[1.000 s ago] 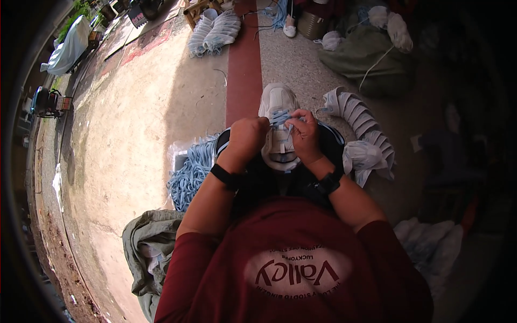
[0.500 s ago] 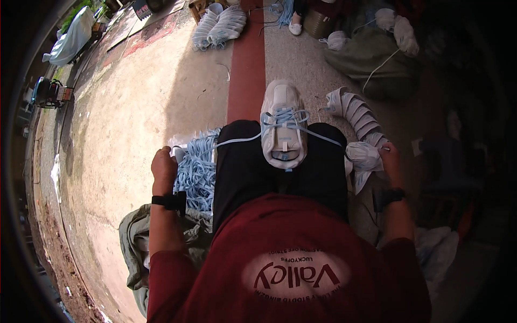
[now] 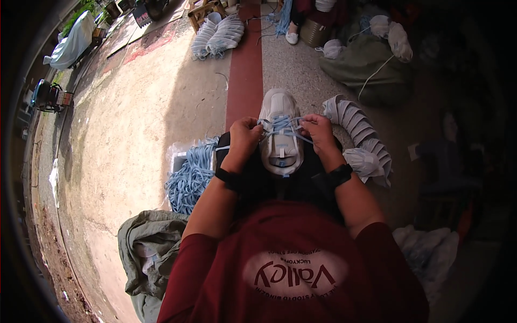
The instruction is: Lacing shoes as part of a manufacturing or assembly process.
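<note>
A light grey shoe (image 3: 280, 102) rests between my knees, its toe pointing away from me. Light blue shoelaces (image 3: 282, 124) run crosswise over its tongue. At the shoe's left side my left hand (image 3: 245, 135) pinches the lace near the eyelets, fingers closed. Opposite it, my right hand (image 3: 319, 131) is closed on the lace at the right eyelets, with a loose end trailing below the fingers. Just what part of the lace sits between the fingertips is partly hidden.
Left of my leg, a white box (image 3: 177, 160) holds a heap of blue laces (image 3: 189, 180). A curved row of nested grey shoe uppers (image 3: 362, 126) lies to my right. Farther off are more stacked uppers (image 3: 219, 35), a green sack (image 3: 366, 67) and another person's foot (image 3: 292, 37).
Both hands have come inward from out wide at my sides to the shoe. The lace ends, stretched out sideways before, are now drawn in close to the eyelets.
</note>
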The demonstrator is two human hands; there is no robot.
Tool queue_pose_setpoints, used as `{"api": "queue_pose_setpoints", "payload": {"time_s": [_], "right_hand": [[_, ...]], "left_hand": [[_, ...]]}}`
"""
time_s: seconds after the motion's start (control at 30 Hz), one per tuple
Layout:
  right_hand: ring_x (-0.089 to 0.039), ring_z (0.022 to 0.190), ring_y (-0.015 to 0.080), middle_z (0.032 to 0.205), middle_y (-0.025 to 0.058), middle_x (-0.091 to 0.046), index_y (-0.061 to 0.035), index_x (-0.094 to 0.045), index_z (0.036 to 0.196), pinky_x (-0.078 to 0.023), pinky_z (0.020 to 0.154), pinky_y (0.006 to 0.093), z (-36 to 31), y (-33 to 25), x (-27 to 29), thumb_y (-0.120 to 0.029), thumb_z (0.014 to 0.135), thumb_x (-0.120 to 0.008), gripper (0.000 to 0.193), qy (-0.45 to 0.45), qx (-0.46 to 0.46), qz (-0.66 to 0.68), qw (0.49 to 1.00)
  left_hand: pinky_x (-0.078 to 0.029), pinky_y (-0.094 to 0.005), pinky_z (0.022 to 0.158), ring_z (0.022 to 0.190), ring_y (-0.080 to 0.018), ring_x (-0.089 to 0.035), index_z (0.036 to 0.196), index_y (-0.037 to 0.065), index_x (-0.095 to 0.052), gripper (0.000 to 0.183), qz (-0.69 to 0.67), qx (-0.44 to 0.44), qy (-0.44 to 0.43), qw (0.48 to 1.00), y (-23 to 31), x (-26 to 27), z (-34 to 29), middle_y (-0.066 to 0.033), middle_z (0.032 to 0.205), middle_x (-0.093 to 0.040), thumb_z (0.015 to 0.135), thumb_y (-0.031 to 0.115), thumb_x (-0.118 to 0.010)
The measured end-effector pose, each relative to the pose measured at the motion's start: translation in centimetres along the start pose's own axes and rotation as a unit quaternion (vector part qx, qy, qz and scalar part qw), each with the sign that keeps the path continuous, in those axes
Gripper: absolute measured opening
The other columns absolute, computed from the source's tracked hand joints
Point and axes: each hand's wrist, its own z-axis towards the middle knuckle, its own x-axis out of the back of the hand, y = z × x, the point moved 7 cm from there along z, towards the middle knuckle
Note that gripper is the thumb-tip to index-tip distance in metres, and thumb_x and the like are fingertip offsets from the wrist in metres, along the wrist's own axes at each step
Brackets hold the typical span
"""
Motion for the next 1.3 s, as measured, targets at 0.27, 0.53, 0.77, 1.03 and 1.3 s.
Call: {"api": "queue_pose_setpoints", "payload": {"time_s": [0.27,0.53,0.77,1.03,1.3], "right_hand": [[-0.054,0.065,0.0092,0.079,0.0057,-0.063,0.0014,-0.06,0.091,-0.044,0.062,0.0203,-0.3,-0.1,-1.1,-0.003,0.081,-0.057,0.011,-0.052,-0.004,0.104,0.993],[-0.043,0.055,0.0044,0.068,-0.001,-0.056,0.0001,-0.061,0.086,-0.034,0.052,0.0175,-0.8,-1.1,-2.1,-0.001,0.078,-0.059,0.008,-0.096,0.006,0.128,0.987],[-0.042,0.057,0.0034,0.07,-0.0033,-0.053,-0.0032,-0.057,0.087,-0.032,0.051,0.0166,-0.9,-2.3,-2.2,-0.001,0.076,-0.058,0.011,-0.18,-0.001,0.055,0.982],[-0.052,0.068,0.0064,0.073,-0.001,-0.057,-0.0021,-0.059,0.082,-0.043,0.066,0.0216,-1.3,-3.1,-3.2,0.001,0.071,-0.059,0.011,-0.213,0.025,-0.005,0.977],[-0.053,0.068,0.0066,0.072,-0.0004,-0.057,-0.002,-0.06,0.077,-0.043,0.064,0.0218,-0.7,-2.8,-2.0,-0.001,0.071,-0.062,0.007,-0.21,0.031,-0.083,0.974]], "left_hand": [[-0.042,-0.0216,0.049,0.054,-0.0096,-0.055,0.088,-0.001,-0.064,0.012,-0.167,-0.016,0.02,0.986,-0.2,-0.5,0.3,-0.0026,0.07,-0.061,0.082,0.008,-0.058],[-0.035,-0.0209,0.055,0.058,-0.0056,-0.045,0.072,0.005,-0.058,0.023,-0.292,0.025,-0.13,0.947,0.7,-1.8,-0.4,0.0015,0.065,-0.054,0.088,0.022,-0.054],[-0.034,-0.0203,0.055,0.057,-0.0059,-0.044,0.069,0.006,-0.055,0.022,-0.284,0.097,-0.143,0.943,0.2,-1.8,-0.1,0.0028,0.063,-0.052,0.083,0.022,-0.06],[-0.042,-0.023,0.056,0.06,-0.0082,-0.051,0.07,0.004,-0.053,0.009,-0.168,-0.015,0.013,0.986,-1.5,-0.2,0.9,-0.0002,0.064,-0.054,0.074,0.003,-0.061],[-0.044,-0.0219,0.055,0.058,-0.0083,-0.053,0.077,0.0,-0.062,0.002,-0.185,-0.015,0.005,0.983,-0.1,-0.1,0.4,-0.0007,0.066,-0.059,0.077,0.001,-0.06]]}}
